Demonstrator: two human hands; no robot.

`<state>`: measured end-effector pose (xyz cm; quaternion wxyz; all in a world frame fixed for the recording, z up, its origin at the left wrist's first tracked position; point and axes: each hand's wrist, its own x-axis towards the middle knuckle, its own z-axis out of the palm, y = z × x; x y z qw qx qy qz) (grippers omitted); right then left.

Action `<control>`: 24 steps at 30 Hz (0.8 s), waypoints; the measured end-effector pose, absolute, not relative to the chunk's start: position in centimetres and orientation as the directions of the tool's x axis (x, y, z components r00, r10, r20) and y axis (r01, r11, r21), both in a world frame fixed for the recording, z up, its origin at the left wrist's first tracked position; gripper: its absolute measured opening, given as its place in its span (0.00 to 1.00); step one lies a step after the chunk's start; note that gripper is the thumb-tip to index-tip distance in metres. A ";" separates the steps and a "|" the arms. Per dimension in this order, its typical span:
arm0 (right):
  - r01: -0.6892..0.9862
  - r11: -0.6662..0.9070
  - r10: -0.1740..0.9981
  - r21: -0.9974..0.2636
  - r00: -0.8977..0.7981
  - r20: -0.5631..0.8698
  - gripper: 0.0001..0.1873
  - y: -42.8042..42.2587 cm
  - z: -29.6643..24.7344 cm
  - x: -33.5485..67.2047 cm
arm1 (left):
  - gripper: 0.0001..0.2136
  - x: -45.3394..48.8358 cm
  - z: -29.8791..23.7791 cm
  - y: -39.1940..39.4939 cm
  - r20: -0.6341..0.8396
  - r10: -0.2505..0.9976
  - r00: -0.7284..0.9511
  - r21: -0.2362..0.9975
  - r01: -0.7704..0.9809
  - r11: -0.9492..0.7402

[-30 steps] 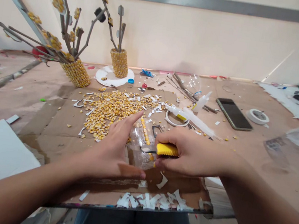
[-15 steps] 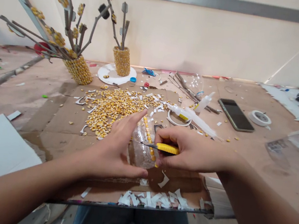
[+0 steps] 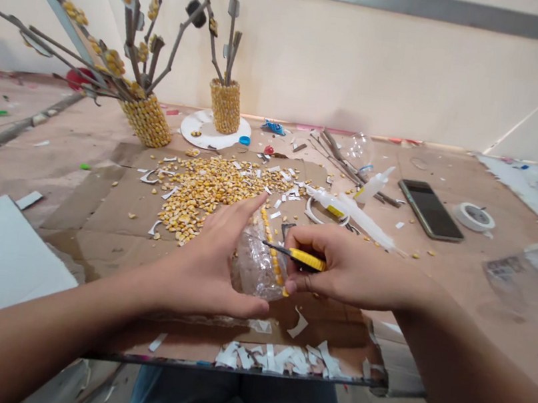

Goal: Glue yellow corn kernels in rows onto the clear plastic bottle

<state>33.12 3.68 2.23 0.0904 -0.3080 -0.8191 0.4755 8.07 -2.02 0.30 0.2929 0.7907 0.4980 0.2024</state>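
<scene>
My left hand (image 3: 212, 260) curves round a clear plastic piece (image 3: 252, 263), like a cut bottle section, thumb below and fingers above. A row of yellow corn kernels (image 3: 272, 246) runs along its right end. Pinched in my right hand (image 3: 340, 266) is a yellow-handled tool (image 3: 308, 260) with a thin dark pointed tip. The tip points left over the plastic; whether it touches is unclear. A corn kernel (image 3: 285, 292) shows by my right fingertips at the lower rim. Behind my hands, loose corn kernels (image 3: 204, 192) are spread on cardboard, mixed with white scraps.
Two corn-covered pots (image 3: 146, 119) with branches stand at the back left, one on a white disc (image 3: 192, 126). Glue bottles (image 3: 329, 202), twigs (image 3: 339, 158), a phone (image 3: 429, 210) and a tape roll (image 3: 473, 216) lie right. White scraps (image 3: 276, 359) line the front edge.
The tool's tip has shifted slightly right and upward against the plastic piece, and its handle has tilted. Both hands keep their hold. The whole view has shifted slightly.
</scene>
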 end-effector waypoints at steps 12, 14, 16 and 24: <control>0.403 0.396 0.612 -0.825 -0.786 -0.090 0.07 3.3 2.1 32.9 | 0.62 7.9 0.2 -2.0 0.070 0.906 0.418 0.665 0.657 -0.354; 0.394 0.395 0.646 -0.830 -0.762 -0.054 0.07 3.3 2.4 33.0 | 0.61 7.8 0.2 -1.9 0.067 0.917 0.392 0.676 0.658 -0.331; 0.368 0.386 0.696 -0.846 -0.718 0.005 0.08 3.2 2.7 33.1 | 0.59 7.5 0.2 -1.6 0.081 0.933 0.352 0.690 0.655 -0.307; 0.298 0.670 0.674 -0.680 -0.628 0.388 0.08 2.5 2.4 32.9 | 0.60 6.8 -0.4 -0.9 0.157 0.972 0.173 0.744 0.626 -0.232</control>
